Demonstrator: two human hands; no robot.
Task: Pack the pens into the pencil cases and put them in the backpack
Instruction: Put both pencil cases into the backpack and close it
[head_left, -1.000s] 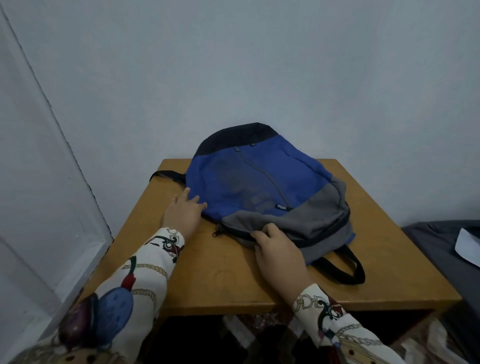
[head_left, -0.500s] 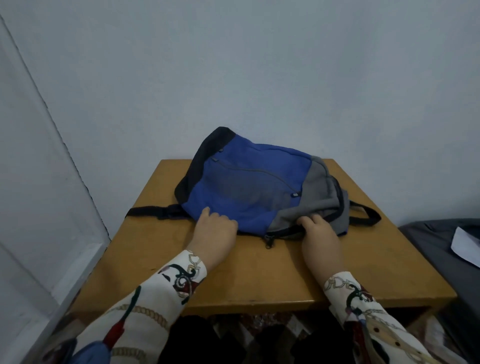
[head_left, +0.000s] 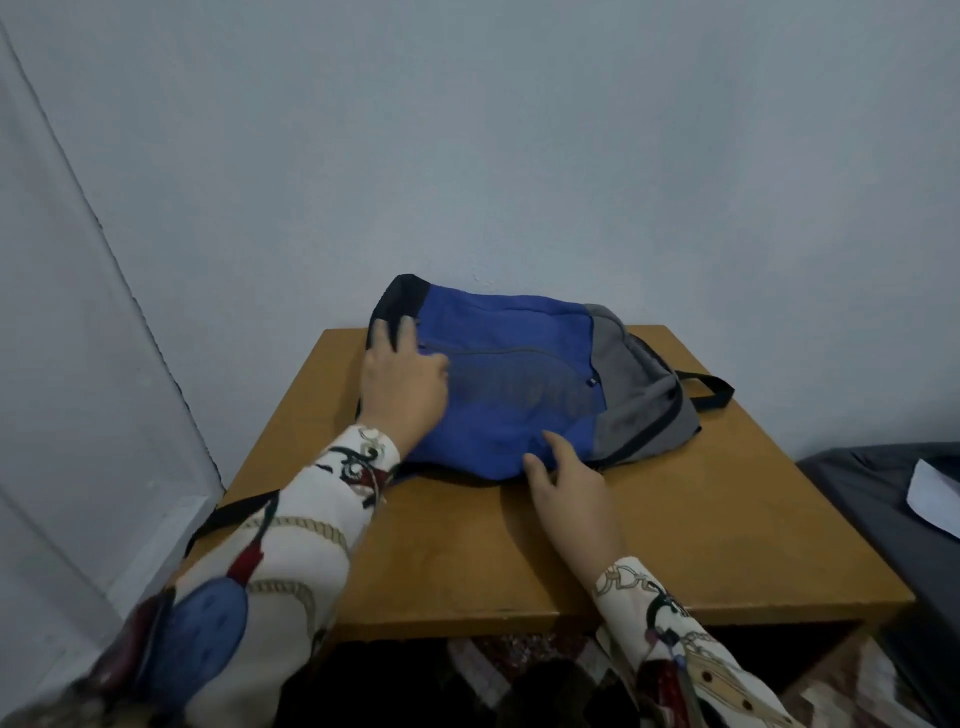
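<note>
A blue, grey and black backpack (head_left: 519, 384) lies flat on the wooden table (head_left: 519, 545), its black end at the left and its grey end with the carry loop at the right. My left hand (head_left: 402, 387) rests on its left part, fingers stretched over the black edge. My right hand (head_left: 569, 483) lies at the near edge of the blue panel, its straight fingers touching the fabric. No pens or pencil cases show in this view.
A black shoulder strap (head_left: 234, 514) trails off the table's left front edge. The pale wall (head_left: 467, 156) stands right behind the table. A dark grey surface (head_left: 857, 483) with a white sheet (head_left: 935, 493) lies to the right.
The backpack has been turned and pushed further back, its grey end now pointing right. My left hand moved up onto its black end; my right hand let go of the zip edge.
</note>
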